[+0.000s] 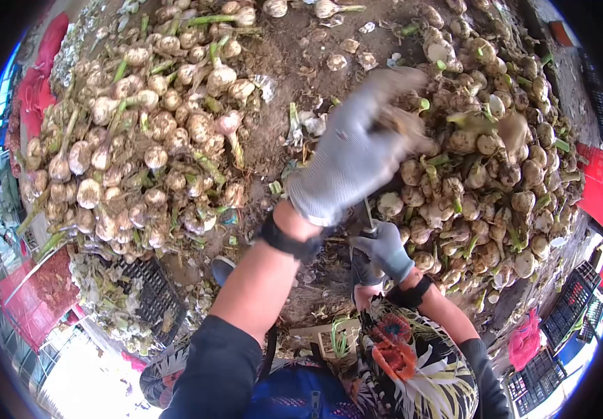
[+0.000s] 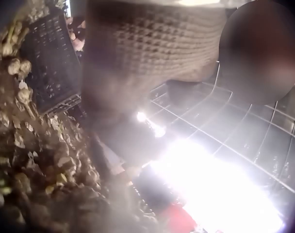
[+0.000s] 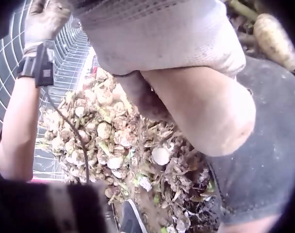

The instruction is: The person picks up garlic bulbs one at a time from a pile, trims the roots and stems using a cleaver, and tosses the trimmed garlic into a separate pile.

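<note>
My left hand [image 1: 357,146], in a pale knit glove, is stretched out over the edge of the right-hand garlic pile [image 1: 469,202]. Its fingers are spread and blurred by motion. Just beyond it, a garlic bulb [image 1: 514,131] with its stem is smeared by motion above the pile. Low in front of the legs, my gloved right hand [image 1: 385,251] grips a knife [image 1: 368,215], its thin blade pointing up and away from me. The right wrist view shows this glove [image 3: 162,41] from close up, with bare fingertips [image 3: 205,111] sticking out; the knife is hidden there.
Another garlic pile [image 1: 141,140], with stems on, lies to the left. Trimmed stem pieces and loose bulbs lie on the soil between the piles. Black plastic crates [image 1: 151,297] stand at lower left and lower right. Wire mesh [image 3: 7,73] and red net bags [image 1: 32,300] line the side.
</note>
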`<state>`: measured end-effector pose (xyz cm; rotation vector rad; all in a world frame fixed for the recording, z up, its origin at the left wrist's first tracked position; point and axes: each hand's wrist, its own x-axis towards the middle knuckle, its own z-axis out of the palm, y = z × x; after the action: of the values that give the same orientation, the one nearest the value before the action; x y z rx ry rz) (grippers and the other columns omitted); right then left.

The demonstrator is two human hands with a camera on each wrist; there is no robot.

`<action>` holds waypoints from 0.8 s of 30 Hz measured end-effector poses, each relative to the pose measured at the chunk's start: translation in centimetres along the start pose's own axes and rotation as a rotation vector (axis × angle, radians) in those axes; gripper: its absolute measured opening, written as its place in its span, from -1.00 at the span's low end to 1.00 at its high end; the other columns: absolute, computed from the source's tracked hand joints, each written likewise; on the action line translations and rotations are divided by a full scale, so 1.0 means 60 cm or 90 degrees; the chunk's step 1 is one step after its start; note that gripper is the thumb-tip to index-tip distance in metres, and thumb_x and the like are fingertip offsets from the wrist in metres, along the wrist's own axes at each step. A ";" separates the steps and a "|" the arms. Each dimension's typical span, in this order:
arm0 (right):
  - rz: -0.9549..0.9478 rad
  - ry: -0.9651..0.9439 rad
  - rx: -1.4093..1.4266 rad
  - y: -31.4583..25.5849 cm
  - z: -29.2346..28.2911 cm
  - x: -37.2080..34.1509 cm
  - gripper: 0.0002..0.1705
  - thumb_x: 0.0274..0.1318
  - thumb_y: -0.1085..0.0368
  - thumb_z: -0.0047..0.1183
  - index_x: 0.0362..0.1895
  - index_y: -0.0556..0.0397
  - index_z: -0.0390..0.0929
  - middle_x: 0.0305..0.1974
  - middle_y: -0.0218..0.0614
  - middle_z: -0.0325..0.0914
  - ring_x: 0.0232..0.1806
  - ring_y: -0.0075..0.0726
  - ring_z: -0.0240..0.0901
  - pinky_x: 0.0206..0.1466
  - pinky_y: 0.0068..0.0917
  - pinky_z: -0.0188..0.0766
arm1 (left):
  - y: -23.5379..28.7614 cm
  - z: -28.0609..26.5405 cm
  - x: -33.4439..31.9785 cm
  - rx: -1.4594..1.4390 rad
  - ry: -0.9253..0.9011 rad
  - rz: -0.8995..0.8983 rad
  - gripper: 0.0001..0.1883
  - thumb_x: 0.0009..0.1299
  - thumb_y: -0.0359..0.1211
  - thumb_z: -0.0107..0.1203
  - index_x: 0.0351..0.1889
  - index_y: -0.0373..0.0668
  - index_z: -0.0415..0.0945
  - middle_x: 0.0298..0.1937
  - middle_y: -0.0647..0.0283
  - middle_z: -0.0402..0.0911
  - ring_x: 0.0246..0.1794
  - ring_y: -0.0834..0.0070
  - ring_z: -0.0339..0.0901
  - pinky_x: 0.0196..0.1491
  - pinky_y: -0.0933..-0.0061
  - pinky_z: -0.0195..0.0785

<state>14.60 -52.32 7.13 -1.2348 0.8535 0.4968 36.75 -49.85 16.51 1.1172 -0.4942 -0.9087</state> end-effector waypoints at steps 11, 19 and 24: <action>-0.026 0.174 0.168 -0.016 -0.030 0.002 -0.78 0.07 0.48 0.24 -0.13 0.15 0.67 -0.40 -0.54 0.62 -0.46 -0.71 0.42 -0.39 -0.68 0.37 | -0.197 -0.106 -0.229 0.704 0.172 -0.180 -0.68 0.21 -0.56 0.13 -0.06 -0.10 0.60 -0.12 0.09 0.64 -0.17 0.19 0.66 -0.09 0.30 0.50; -0.092 -0.001 0.159 -0.084 0.035 0.029 -0.67 0.19 0.38 0.30 0.05 0.12 0.64 -0.21 -0.51 0.69 -0.24 -0.67 0.53 -0.13 -0.61 0.50 | -0.107 -0.055 -0.255 0.086 0.214 -0.290 -0.59 0.29 -0.60 0.06 0.14 -0.25 0.47 -0.12 0.33 0.60 -0.15 0.63 0.52 -0.06 0.54 0.44; -0.405 0.146 -0.315 -0.116 0.026 -0.009 -0.63 -0.03 0.32 0.35 -0.06 -0.05 0.63 -0.25 -0.23 0.66 -0.25 -0.23 0.67 -0.20 -0.41 0.55 | -0.080 -0.060 -0.261 0.153 0.211 -0.287 -0.57 0.29 -0.61 0.14 0.14 -0.24 0.40 -0.06 0.36 0.58 -0.14 0.66 0.52 -0.04 0.55 0.45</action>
<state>19.87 -52.73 11.93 -1.9515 0.4844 0.0408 28.86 -35.72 12.18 1.6048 -0.0739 -1.0403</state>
